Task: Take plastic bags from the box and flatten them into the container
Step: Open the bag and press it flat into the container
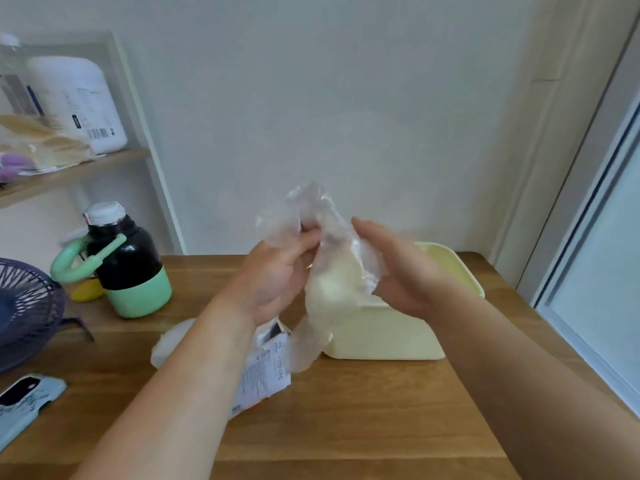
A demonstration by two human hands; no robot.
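Note:
A clear crumpled plastic bag (pixel 332 271) hangs in the air between both hands, above the wooden table. My left hand (pixel 277 278) pinches its upper part with thumb and fingertips. My right hand (pixel 394 268) holds the bag's right side, fingers extended along it and the plastic lying in the palm. A pale yellow container (pixel 398 334) stands on the table right behind and below the bag, its opening mostly hidden by my right hand. A small printed box (pixel 266 372) lies under my left forearm, partly hidden. Another clear bag (pixel 173 341) lies on the table left of that forearm.
A black and green bottle (pixel 128 261) with a mint handle stands at the left. A dark fan (pixel 24 306) and a phone (pixel 24 400) lie at the left edge. A shelf (pixel 69 171) holds a white jug. A wall stands behind, a window frame at the right.

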